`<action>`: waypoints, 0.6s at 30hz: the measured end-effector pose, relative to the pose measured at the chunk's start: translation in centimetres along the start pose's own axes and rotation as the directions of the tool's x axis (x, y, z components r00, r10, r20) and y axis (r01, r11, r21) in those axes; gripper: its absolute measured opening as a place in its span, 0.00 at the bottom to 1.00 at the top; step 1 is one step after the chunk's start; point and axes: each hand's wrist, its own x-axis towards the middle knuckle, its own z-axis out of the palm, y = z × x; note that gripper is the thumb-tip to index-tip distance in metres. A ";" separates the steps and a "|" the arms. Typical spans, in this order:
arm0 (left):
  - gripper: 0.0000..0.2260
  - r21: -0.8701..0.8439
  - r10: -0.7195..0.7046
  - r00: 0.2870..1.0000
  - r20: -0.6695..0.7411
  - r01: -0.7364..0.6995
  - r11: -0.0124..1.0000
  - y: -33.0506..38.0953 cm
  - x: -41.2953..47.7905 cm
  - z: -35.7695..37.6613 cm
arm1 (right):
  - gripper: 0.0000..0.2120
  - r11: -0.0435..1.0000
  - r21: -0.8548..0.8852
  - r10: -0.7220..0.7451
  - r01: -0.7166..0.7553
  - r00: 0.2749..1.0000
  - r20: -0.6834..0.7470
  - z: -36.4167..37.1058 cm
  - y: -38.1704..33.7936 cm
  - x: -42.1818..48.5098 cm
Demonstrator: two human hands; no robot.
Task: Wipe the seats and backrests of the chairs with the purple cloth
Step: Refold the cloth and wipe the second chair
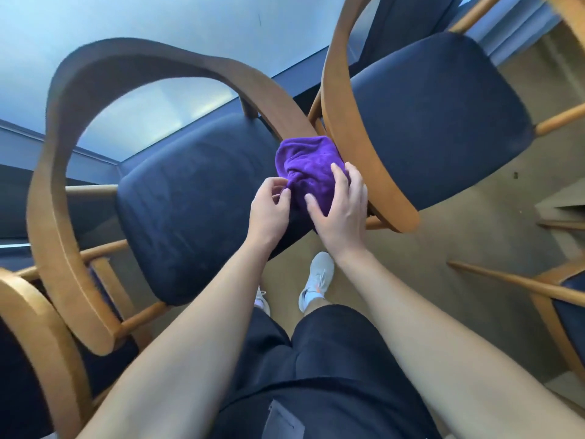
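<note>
Down between two chairs, the bunched purple terry cloth (pixel 308 164) lies on the near right corner of the dark navy padded seat (pixel 196 201) of the left-hand chair. It sits just under the end of that chair's curved light-wood backrest rail (pixel 63 185) and touches the wooden rail (pixel 337 90) of the neighbouring chair.

The left hand (pixel 269 212) is at the cloth's left edge, thumb and fingertips drawn together and pinching a fold of the fabric. The right hand (pixel 343 209) lies over the near right side of the bundle. Its thumb presses on the front while its fingers curve over the top, so it grasps the cloth rather than lying flat on it. Both forearms are bare and reach forward from the bottom of the view.

The second chair stands to the right, its own navy seat (pixel 443 122) tilted in the wide-angle view. Parts of more wooden chairs show at the lower left and at the right edge. Beyond the chairs is a pale glossy counter (pixel 95 23) with a dark edge. Below the hands are the beige carpet floor (pixel 443 248), a light grey sneaker (pixel 319 275) and dark shorts (pixel 316 375).
</note>
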 end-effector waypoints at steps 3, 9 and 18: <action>0.08 0.009 -0.005 0.999 0.032 0.005 1.000 0.5 0.3 -0.1 | 0.45 0.996 -0.047 0.078 -0.073 0.990 0.122 1.4 0.0 0.3; 0.09 0.136 0.079 0.997 0.022 -0.082 0.987 1.5 2.8 -1.2 | 0.46 0.969 -0.190 0.174 -0.160 0.983 0.058 3.0 -0.4 2.5; 0.14 0.539 0.419 0.882 0.218 -0.466 0.702 5.6 12.3 -2.9 | 0.40 0.960 -0.247 0.119 -0.128 0.992 -0.050 4.4 -0.8 2.3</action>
